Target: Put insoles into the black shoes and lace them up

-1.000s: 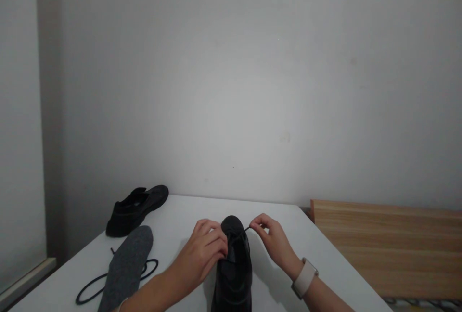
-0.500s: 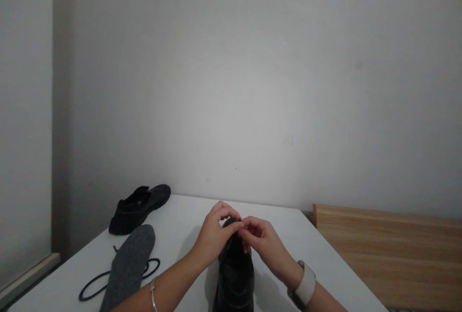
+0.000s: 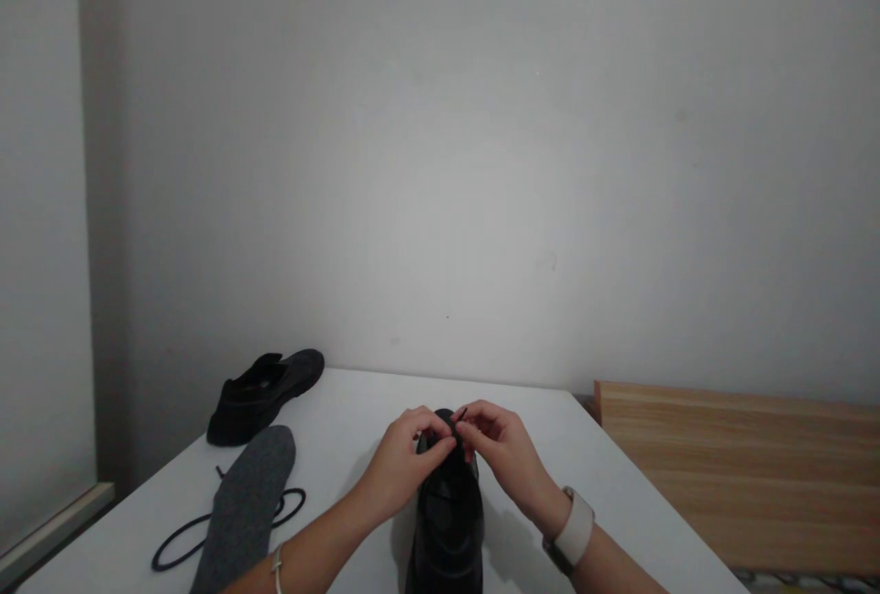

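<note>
A black shoe [image 3: 450, 525] stands on the white table in front of me, its far end under my fingers. My left hand [image 3: 412, 452] reaches over it from the left, thumb and forefinger pinched together at its far part; what they grip is hidden. From the other side my right hand [image 3: 499, 443] pinches a thin black shoelace [image 3: 464, 412], whose short tip sticks up between thumb and forefinger. Both sets of fingertips nearly meet above the shoe.
At the far left of the table [image 3: 364, 521] lies a second black shoe [image 3: 265, 397]. A grey insole [image 3: 251, 502] rests nearer, over a loose black lace [image 3: 177, 541]. A wall [image 3: 440, 163] rises behind, and a wood-grain board [image 3: 729, 475] stands to the right.
My left fingers have drawn slightly down and left, away from the right fingertips. The lace tip now shows above my right hand, which remains pinched.
</note>
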Motion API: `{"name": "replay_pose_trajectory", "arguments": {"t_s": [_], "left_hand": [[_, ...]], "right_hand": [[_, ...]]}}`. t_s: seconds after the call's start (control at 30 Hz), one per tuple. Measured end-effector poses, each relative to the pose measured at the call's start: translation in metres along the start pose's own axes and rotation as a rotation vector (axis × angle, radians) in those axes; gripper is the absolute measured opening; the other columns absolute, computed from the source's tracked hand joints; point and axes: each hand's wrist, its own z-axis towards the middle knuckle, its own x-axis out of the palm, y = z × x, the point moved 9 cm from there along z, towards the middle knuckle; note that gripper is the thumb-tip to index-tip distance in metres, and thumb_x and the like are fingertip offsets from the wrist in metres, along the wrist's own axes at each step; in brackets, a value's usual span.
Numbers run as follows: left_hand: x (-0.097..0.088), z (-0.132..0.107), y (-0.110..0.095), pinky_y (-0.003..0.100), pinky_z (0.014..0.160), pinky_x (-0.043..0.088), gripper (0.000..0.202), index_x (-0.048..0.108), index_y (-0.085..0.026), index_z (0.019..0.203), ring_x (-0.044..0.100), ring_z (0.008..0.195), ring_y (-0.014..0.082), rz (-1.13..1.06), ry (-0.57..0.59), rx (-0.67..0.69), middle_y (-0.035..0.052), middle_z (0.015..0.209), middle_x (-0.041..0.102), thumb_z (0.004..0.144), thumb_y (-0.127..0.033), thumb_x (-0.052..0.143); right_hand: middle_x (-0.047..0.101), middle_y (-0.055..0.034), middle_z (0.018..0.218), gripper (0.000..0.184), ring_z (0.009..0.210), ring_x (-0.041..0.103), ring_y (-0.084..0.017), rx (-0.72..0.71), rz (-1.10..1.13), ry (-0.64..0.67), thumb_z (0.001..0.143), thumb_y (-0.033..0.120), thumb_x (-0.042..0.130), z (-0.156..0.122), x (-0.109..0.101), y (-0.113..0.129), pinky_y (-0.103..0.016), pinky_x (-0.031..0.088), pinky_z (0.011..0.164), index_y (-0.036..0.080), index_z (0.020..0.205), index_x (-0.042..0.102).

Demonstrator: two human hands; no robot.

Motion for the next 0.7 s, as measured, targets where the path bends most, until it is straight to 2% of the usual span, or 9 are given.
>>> {"name": "replay_pose_trajectory", "arguments": {"t_s": [0.17,0.3,0.4,0.47,0.57,0.7], "left_hand": [[0.004,-0.011,-0.003,0.031,0.084,0.04,0.005,0.065,-0.02,0.08,0.056,0.091,0.0214,-0.022,0.027,0.077,0.0038,0.087,0.066,0.08,-0.021,0.06],[0.007,-0.019,0.002,0.033,0.09,0.041,0.011,0.069,-0.02,0.085,0.057,0.097,0.0216,-0.103,0.046,0.072,0.0061,0.094,0.065,0.083,-0.024,0.059],[0.007,-0.018,0.009,0.033,0.087,0.041,0.012,0.069,-0.02,0.083,0.058,0.093,0.0217,-0.087,0.025,0.04,0.0056,0.091,0.065,0.082,-0.028,0.061],[0.005,-0.013,0.014,0.031,0.081,0.041,0.014,0.069,-0.019,0.08,0.058,0.086,0.0211,-0.074,-0.019,-0.01,0.0045,0.084,0.067,0.081,-0.031,0.061],[0.01,-0.007,0.022,0.031,0.072,0.041,0.017,0.07,-0.018,0.078,0.059,0.074,0.0205,-0.154,-0.03,-0.109,0.0043,0.075,0.07,0.079,-0.033,0.063],[0.018,-0.003,0.012,0.032,0.073,0.039,0.019,0.076,-0.019,0.076,0.059,0.076,0.0224,-0.137,0.022,-0.095,0.0045,0.074,0.073,0.077,-0.034,0.064]], "right_hand": [[0.06,0.0007,0.06,0.02,0.051,0.054,-0.013,-0.008,-0.14,-0.165,0.071,0.035,0.07,0.012,-0.03,-0.02,-0.026,0.046,0.048,0.016,0.077,0.066],[0.062,-0.0016,0.063,0.016,0.055,0.056,-0.016,-0.026,-0.198,-0.199,0.072,0.032,0.069,0.013,-0.034,-0.032,-0.027,0.045,0.048,0.016,0.075,0.066],[0.065,-0.0031,0.067,0.017,0.061,0.059,-0.018,-0.049,-0.219,-0.221,0.075,0.034,0.069,0.006,-0.033,-0.029,-0.029,0.047,0.052,0.017,0.078,0.066],[0.066,-0.0038,0.072,0.016,0.066,0.06,-0.019,-0.098,-0.239,-0.231,0.079,0.034,0.067,-0.002,-0.031,-0.018,-0.03,0.048,0.057,0.018,0.08,0.066],[0.067,-0.0038,0.076,0.013,0.073,0.061,-0.019,-0.275,-0.327,-0.195,0.086,0.03,0.061,-0.021,-0.022,0.015,-0.03,0.049,0.066,0.019,0.08,0.066],[0.067,-0.0024,0.076,0.014,0.073,0.06,-0.016,-0.472,-0.438,-0.06,0.09,0.021,0.056,-0.039,0.001,0.05,-0.029,0.047,0.067,0.021,0.082,0.067]]}}
